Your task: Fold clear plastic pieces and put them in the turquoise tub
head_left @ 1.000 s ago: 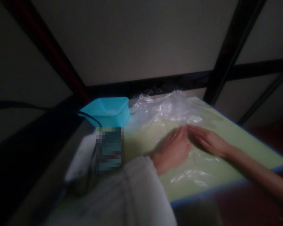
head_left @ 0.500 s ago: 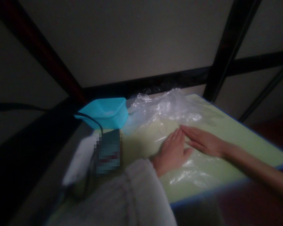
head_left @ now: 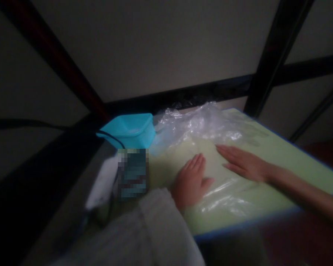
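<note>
A crinkled sheet of clear plastic (head_left: 202, 123), perhaps a bag, is spread across a pale yellow-green tabletop (head_left: 283, 155). My left hand (head_left: 191, 183), coming out of a grey sleeve, lies flat on the plastic with its fingers stretched forward and the thumb out to the side. To its right, my right hand (head_left: 242, 161) rests flat on the plastic too, fingers extended toward the left and thumb apart. A gap now shows between the hands. Neither holds anything. The plastic looks smooth between them and wrinkled at the back and front.
A turquoise plastic basin (head_left: 133, 131) stands at the back left, with a black cable (head_left: 111, 136) running past it. Nearer me are a pixelated box-like object (head_left: 133, 175) and a white object (head_left: 102, 181). A pale wall panel (head_left: 169, 48) with dark framing rises behind the table.
My left hand has slid left and slightly toward me, away from my right hand; their fingertips met before. My right hand stays about in place. The view has shifted slightly.
</note>
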Motion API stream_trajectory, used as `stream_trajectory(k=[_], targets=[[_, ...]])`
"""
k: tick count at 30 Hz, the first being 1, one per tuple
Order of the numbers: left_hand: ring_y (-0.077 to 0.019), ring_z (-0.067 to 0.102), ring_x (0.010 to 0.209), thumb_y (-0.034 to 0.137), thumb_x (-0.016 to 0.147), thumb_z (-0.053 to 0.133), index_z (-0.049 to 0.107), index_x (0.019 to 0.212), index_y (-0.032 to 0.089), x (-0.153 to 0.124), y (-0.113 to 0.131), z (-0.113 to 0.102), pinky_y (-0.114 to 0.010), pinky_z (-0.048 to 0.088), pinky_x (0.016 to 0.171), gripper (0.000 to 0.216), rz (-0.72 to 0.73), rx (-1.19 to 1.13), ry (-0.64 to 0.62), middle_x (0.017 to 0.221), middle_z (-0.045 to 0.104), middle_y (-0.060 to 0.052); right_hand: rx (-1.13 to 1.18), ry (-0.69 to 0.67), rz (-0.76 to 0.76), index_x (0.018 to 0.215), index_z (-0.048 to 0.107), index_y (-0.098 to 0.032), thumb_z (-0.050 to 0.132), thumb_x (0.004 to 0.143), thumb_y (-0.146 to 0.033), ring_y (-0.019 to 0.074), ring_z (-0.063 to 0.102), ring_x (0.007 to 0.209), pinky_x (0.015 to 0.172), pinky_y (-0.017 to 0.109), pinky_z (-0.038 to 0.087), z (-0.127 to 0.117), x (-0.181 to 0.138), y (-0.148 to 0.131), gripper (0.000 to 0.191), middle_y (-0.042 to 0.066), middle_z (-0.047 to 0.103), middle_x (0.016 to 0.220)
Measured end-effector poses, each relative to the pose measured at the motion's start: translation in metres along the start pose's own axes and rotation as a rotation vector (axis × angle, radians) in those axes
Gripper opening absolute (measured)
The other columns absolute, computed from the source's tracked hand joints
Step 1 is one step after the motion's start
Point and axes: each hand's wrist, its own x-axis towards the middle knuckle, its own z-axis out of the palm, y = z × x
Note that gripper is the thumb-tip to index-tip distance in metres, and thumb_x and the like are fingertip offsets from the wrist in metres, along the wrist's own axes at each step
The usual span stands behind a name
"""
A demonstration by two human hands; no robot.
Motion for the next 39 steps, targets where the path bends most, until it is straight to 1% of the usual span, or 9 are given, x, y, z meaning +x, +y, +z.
stream_trajectory(k=[5, 9, 12, 15, 20, 29, 31, 34, 39], targets=[[-0.0266, 0.022, 0.141, 0.043, 0.091, 0.044, 0.030, 0.141, 0.006, -0.023, -0.014, -0.005, -0.043, 0.025, 0.114, 0.063, -0.061, -0.015, -0.005, 0.151, 0.027, -0.017, 0.039, -0.008, 0.009, 0.149, 0.010, -0.027, 0.034, 0.097, -0.044, 0.0279, 0.029, 0.135, 0.110, 0.053, 0.028, -0.004, 0.000, 0.002, 0.060, 0.005, 0.024, 0.151], [-0.0283, 0.021, 0.141, 0.052, 0.089, 0.047, 0.032, 0.141, 0.007, -0.030, -0.020, -0.007, -0.044, 0.026, 0.113, 0.071, -0.071, -0.019, -0.007, 0.151, 0.026, -0.017, 0.133, -0.002, 0.093, 0.149, 0.013, -0.031, 0.033, 0.097, -0.044, 0.0276, 0.027, 0.136, 0.110, 0.052, 0.028, -0.022, -0.003, -0.004, 0.057, 0.002, 0.022, 0.152], [-0.0286, 0.021, 0.141, 0.054, 0.087, 0.049, 0.033, 0.140, 0.008, -0.028, -0.021, -0.008, -0.044, 0.025, 0.113, 0.072, -0.073, -0.010, -0.011, 0.152, 0.026, -0.017, 0.164, 0.048, 0.195, 0.150, 0.012, -0.029, 0.033, 0.097, -0.045, 0.0290, 0.026, 0.137, 0.110, 0.053, 0.028, -0.037, -0.008, -0.026, 0.059, 0.004, 0.021, 0.152], [-0.0286, 0.022, 0.141, 0.055, 0.086, 0.050, 0.034, 0.140, 0.008, -0.025, -0.024, -0.009, -0.044, 0.026, 0.113, 0.072, -0.053, -0.004, 0.009, 0.151, 0.027, -0.017, 0.112, 0.023, 0.157, 0.150, 0.011, -0.025, 0.038, 0.095, -0.046, 0.0298, 0.027, 0.136, 0.110, 0.052, 0.029, -0.042, -0.012, -0.059, 0.065, 0.007, 0.021, 0.152], [-0.0291, 0.025, 0.140, 0.056, 0.085, 0.051, 0.036, 0.139, 0.009, -0.023, -0.027, -0.009, -0.044, 0.027, 0.113, 0.073, -0.041, -0.002, 0.023, 0.150, 0.029, -0.018, 0.043, -0.063, 0.021, 0.151, 0.004, -0.020, 0.045, 0.091, -0.052, 0.0306, 0.026, 0.137, 0.108, 0.049, 0.033, -0.034, -0.021, -0.096, 0.079, 0.012, 0.019, 0.153], [-0.0281, 0.022, 0.141, 0.055, 0.085, 0.051, 0.034, 0.140, 0.009, -0.021, -0.034, -0.008, -0.044, 0.024, 0.114, 0.074, -0.053, -0.030, 0.029, 0.151, 0.027, -0.017, -0.061, -0.054, 0.019, 0.151, -0.001, -0.019, 0.046, 0.090, -0.055, 0.0311, 0.029, 0.136, 0.107, 0.049, 0.036, -0.018, -0.040, -0.086, 0.085, 0.013, 0.017, 0.153], [-0.0284, 0.020, 0.142, 0.053, 0.084, 0.053, 0.033, 0.140, 0.007, -0.020, -0.027, -0.014, -0.045, 0.022, 0.115, 0.075, -0.068, -0.036, 0.048, 0.152, 0.024, -0.018, -0.072, -0.054, 0.013, 0.151, -0.001, -0.019, 0.046, 0.090, -0.055, 0.0308, 0.030, 0.136, 0.107, 0.049, 0.036, -0.018, -0.039, -0.087, 0.085, 0.014, 0.018, 0.152], [-0.0257, 0.015, 0.143, 0.051, 0.085, 0.051, 0.029, 0.142, 0.006, -0.018, 0.001, -0.027, -0.042, 0.019, 0.117, 0.076, -0.028, -0.051, 0.091, 0.154, 0.019, -0.016, -0.075, -0.050, 0.001, 0.151, 0.000, -0.018, 0.045, 0.090, -0.055, 0.0309, 0.030, 0.136, 0.106, 0.049, 0.037, -0.018, -0.038, -0.087, 0.084, 0.015, 0.019, 0.152], [-0.0238, 0.013, 0.143, 0.054, 0.094, 0.030, 0.022, 0.143, 0.001, -0.013, 0.054, -0.023, -0.036, 0.017, 0.118, 0.072, 0.136, -0.088, -0.007, 0.154, 0.019, -0.017, -0.053, -0.035, -0.018, 0.150, 0.005, -0.014, 0.044, 0.087, -0.062, 0.0323, 0.028, 0.137, 0.107, 0.051, 0.034, -0.008, -0.043, -0.080, 0.089, 0.017, 0.023, 0.151]])
